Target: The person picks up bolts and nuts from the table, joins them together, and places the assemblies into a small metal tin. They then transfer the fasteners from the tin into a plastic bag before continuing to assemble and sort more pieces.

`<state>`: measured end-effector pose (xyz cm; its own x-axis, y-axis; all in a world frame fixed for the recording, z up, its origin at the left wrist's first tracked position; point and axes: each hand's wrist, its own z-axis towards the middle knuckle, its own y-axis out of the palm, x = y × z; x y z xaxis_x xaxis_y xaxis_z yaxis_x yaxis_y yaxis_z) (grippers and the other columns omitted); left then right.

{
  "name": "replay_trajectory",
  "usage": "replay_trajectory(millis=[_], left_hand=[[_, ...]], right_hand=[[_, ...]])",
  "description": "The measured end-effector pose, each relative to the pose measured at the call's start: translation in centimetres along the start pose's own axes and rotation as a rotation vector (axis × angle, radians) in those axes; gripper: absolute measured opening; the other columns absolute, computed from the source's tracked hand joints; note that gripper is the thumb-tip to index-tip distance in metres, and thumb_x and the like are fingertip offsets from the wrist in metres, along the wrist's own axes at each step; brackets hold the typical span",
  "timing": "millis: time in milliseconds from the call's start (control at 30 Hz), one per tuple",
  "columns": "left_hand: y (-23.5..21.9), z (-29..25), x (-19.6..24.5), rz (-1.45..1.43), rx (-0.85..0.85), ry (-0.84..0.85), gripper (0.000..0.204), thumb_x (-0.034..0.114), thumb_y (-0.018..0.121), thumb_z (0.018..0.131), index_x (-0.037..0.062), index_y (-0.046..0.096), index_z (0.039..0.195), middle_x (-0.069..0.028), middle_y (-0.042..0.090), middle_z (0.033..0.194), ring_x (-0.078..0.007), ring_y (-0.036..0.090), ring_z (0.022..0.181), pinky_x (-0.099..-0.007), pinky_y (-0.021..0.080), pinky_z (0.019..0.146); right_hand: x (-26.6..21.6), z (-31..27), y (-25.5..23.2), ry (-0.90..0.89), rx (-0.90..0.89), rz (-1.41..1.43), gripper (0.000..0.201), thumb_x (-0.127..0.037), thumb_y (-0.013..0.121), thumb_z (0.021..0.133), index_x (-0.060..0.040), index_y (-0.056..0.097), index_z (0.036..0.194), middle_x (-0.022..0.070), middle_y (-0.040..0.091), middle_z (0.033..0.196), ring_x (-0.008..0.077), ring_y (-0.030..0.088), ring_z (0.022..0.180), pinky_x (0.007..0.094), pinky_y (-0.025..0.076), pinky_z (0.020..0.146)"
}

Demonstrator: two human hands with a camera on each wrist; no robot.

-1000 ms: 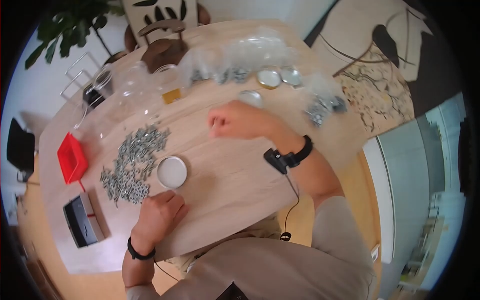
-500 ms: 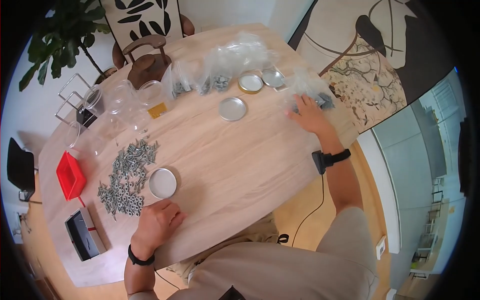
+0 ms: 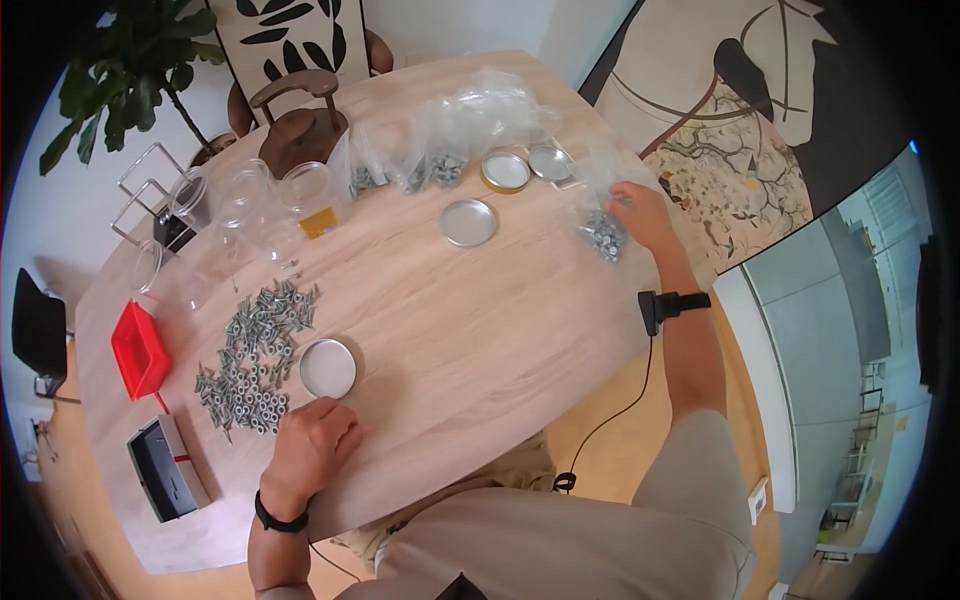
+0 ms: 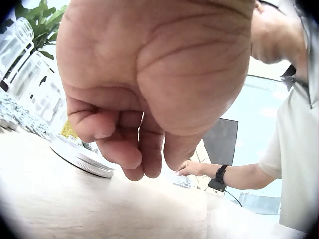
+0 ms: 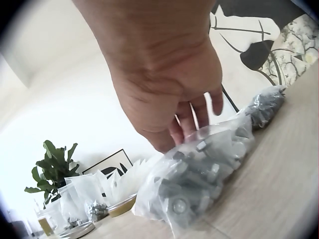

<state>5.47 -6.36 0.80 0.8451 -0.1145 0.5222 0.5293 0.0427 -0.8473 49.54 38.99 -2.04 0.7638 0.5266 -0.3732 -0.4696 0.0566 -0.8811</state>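
At the table's right side my right hand pinches the upper part of a clear plastic bag of metal fasteners. Up close in the right wrist view, the bag bulges with grey hex-shaped pieces, and the fingertips are partly hidden behind its top. A second bag of dark fasteners lies just behind it. My left hand rests near the front edge, fingers loosely curled and holding nothing. Just beyond its knuckles sits a shallow round tin. Left of that spreads a pile of screws and nuts.
A round metal lid lies mid-table, with two more lids behind it. Plastic bags and clear jars line the far side. A red tray and a grey box stand at left.
My right hand has gone from mid-table to the bags at right, and the bag of fasteners now shows left of its fingers. My left hand has stayed beside the tin.
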Motion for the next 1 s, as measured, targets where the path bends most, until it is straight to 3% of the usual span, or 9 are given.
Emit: replay_trajectory(millis=[100,200,300,400,500,700,800,900,1000], left_hand=[[0.0,0.2,-0.2,-0.001,0.018,0.018,0.016,0.014,0.081,0.086,0.0064,0.067,0.083,-0.0110,0.066,0.080,-0.0340,0.069,0.075,-0.0454,0.055,0.067],[0.0,0.1,-0.3,0.013,0.032,0.032,0.015,0.013,0.081,0.086,0.0069,0.067,0.084,-0.0110,0.066,0.081,-0.0345,0.069,0.076,-0.0459,0.055,0.069],[0.0,0.2,-0.2,0.020,0.040,0.038,0.015,0.013,0.081,0.085,0.0073,0.067,0.084,-0.0109,0.067,0.083,-0.0346,0.069,0.076,-0.0461,0.055,0.070],[0.2,0.2,-0.5,0.026,0.044,0.045,0.014,0.013,0.081,0.085,0.0079,0.069,0.086,-0.0106,0.068,0.084,-0.0348,0.069,0.077,-0.0461,0.055,0.070],[0.2,-0.1,-0.5,0.024,0.049,0.037,0.013,0.013,0.082,0.085,0.0082,0.070,0.088,-0.0104,0.069,0.086,-0.0352,0.070,0.079,-0.0462,0.056,0.072],[0.0,0.0,-0.8,0.040,0.053,0.035,0.014,0.012,0.082,0.084,0.0074,0.069,0.088,-0.0110,0.068,0.085,-0.0351,0.070,0.080,-0.0463,0.056,0.073],[0.1,0.1,-0.9,0.031,0.049,0.050,0.013,0.012,0.081,0.085,0.0075,0.070,0.089,-0.0113,0.068,0.085,-0.0356,0.070,0.080,-0.0463,0.056,0.073],[-0.2,0.0,-0.9,0.016,0.051,0.050,0.011,0.012,0.080,0.086,0.0073,0.070,0.090,-0.0117,0.069,0.087,-0.0366,0.069,0.079,-0.0464,0.056,0.072],[-0.7,0.1,-0.6,-0.002,0.072,0.035,0.011,0.011,0.079,0.087,0.0065,0.070,0.091,-0.0125,0.069,0.088,-0.0376,0.069,0.080,-0.0461,0.056,0.072]], right_hand=[[0.8,0.0,0.2,0.240,-0.002,0.337,0.028,-0.027,0.070,0.100,-0.0017,0.074,0.112,0.0193,0.079,0.107,0.0294,0.076,0.099,0.0443,0.057,0.082],[0.2,1.4,-0.2,0.273,0.023,0.192,0.027,-0.028,0.070,0.100,-0.0024,0.074,0.107,0.0189,0.079,0.108,0.0323,0.076,0.098,0.0481,0.056,0.078],[-1.4,4.8,0.3,0.157,0.143,-0.233,0.032,-0.034,0.070,0.098,-0.0034,0.074,0.105,0.0205,0.078,0.108,0.0368,0.075,0.100,0.0514,0.057,0.082],[-2.1,8.1,1.3,0.297,0.020,-0.466,0.038,-0.040,0.070,0.093,-0.0057,0.076,0.109,0.0219,0.077,0.108,0.0404,0.074,0.106,0.0529,0.058,0.089],[-0.9,9.3,2.6,0.252,-0.018,-0.489,0.042,-0.043,0.071,0.090,-0.0068,0.079,0.110,0.0220,0.077,0.107,0.0414,0.073,0.107,0.0532,0.058,0.093],[2.5,10.2,1.4,0.241,0.241,0.059,0.031,-0.032,0.070,0.094,-0.0035,0.079,0.100,0.0176,0.078,0.109,0.0338,0.075,0.104,0.0444,0.059,0.088],[4.4,10.6,-0.6,0.219,0.184,0.667,0.024,-0.023,0.065,0.102,-0.0014,0.077,0.099,0.0139,0.078,0.109,0.0273,0.075,0.102,0.0396,0.059,0.086],[-4.4,8.0,-3.9,0.252,0.116,1.180,0.023,-0.016,0.060,0.106,0.0020,0.074,0.101,0.0119,0.077,0.109,0.0237,0.075,0.099,0.0381,0.060,0.087],[-11.2,6.0,-4.0,0.172,-0.089,1.381,0.026,-0.016,0.067,0.103,0.0044,0.066,0.120,0.0120,0.077,0.114,0.0237,0.075,0.100,0.0371,0.060,0.092]])
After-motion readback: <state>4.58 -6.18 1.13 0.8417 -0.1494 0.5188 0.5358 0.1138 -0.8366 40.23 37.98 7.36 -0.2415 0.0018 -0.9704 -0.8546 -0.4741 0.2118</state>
